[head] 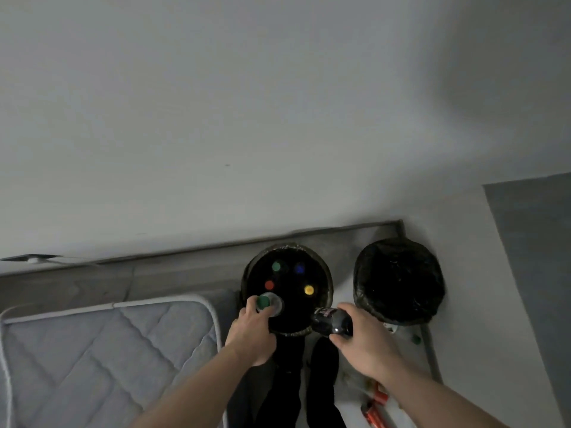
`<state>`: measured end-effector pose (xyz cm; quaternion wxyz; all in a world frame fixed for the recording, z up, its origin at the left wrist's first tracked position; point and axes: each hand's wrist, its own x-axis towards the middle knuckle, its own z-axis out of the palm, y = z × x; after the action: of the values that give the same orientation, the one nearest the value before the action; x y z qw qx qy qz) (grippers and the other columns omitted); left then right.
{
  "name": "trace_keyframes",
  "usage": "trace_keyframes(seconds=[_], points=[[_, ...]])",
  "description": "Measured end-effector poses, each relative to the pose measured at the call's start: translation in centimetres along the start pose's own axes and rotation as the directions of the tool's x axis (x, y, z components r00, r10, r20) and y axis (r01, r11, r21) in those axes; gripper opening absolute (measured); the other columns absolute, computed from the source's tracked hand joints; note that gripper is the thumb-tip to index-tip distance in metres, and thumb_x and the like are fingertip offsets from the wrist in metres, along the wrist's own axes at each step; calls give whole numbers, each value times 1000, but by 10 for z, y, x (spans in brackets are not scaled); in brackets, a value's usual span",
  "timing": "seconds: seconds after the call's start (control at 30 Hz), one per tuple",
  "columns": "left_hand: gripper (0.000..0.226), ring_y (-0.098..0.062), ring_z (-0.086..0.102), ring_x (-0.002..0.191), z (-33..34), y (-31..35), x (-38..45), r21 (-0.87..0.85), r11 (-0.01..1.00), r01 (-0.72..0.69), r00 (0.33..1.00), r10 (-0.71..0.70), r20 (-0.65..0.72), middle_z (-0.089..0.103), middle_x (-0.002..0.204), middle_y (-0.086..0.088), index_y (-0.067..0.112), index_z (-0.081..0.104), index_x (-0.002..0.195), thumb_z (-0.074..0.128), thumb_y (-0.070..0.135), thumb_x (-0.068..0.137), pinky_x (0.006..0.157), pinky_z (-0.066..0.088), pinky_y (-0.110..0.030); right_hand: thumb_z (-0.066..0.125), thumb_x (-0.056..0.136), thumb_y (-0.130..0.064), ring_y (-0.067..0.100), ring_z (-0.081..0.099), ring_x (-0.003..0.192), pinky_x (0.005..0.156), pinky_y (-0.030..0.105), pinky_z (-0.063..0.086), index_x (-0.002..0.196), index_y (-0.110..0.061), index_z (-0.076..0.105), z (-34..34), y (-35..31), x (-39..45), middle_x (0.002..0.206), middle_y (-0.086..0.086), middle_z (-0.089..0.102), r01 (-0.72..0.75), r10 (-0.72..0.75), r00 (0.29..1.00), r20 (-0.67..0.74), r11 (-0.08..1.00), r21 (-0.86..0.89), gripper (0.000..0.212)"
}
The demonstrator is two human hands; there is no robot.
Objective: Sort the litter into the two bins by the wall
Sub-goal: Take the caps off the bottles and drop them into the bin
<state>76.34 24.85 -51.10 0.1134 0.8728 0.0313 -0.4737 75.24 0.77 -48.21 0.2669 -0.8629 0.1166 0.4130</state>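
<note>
Two bottles held: left hand (251, 330) curled round clear green-capped bottle (269, 304) above left bin (328, 285), right hand (364, 344) gripping dark cola bottle (332, 322) between both bins. Might strike the rim and bounce out, or land wrongly in right bin (398, 279).

Each hand (251, 330) (369, 344) holds a bottle (270, 304) (332, 321) over the left bin (328, 274).

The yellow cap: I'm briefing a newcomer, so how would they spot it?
Find the two bins by the wall; take the left bin, beside the mattress. Among the caps inside, the yellow cap sits lower right, the only yellow one.
</note>
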Motion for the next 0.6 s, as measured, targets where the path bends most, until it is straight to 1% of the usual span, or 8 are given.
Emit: trace_keyframes(seconds=[0.1,0.17,0.27,0.37,0.47,0.6], points=[[64,-32,40,133,8,-10,27,76,997,-12,1000,12,8,15,157,-5,31,39,149,53,27,86,110,39,-43,66,88,-49,14,57,119,91,29,49,142,-41,41,19,-4,27,130,-15,55,1,-1,1000,16,999,-33,60],[63,-32,40,132,15,-15,42,123,992,-21,1000,20,7,17,156,-7,30,40,148,54,27,86,110,39,-43,66,88,-50,15,58,120,91,31,49,142,-42,40,32,-8,42,130,-15,56,-9,10,1000,18,999,-35,61],[62,-32,39,132,25,-19,61,183,983,-26,1000,27,-4,21,153,-8,29,41,146,54,29,85,109,37,-43,69,88,-45,17,56,121,99,32,49,145,-37,41,52,-14,62,131,-9,55,-11,11,999,31,1000,5,64],[60,-30,35,130,36,-23,75,298,953,-47,998,59,-32,27,147,-7,30,41,145,54,33,86,109,35,-42,68,90,-42,20,57,121,98,35,50,145,-36,39,69,-18,80,135,-7,53,-16,16,998,52,1000,-2,63],[61,-31,31,131,47,-28,89,397,916,-63,995,86,-41,27,149,-9,29,39,146,54,37,87,109,32,-44,67,91,-39,23,57,121,98,36,50,146,-36,37,86,-21,98,137,-4,51,-23,23,998,61,1000,-15,63],[63,-32,29,131,62,-31,108,459,887,-58,996,83,-34,28,149,-10,27,38,147,53,39,87,110,28,-45,64,95,-32,24,56,122,99,35,49,149,-34,36,108,-21,119,140,-3,46,-27,28,997,66,999,-17,61]])
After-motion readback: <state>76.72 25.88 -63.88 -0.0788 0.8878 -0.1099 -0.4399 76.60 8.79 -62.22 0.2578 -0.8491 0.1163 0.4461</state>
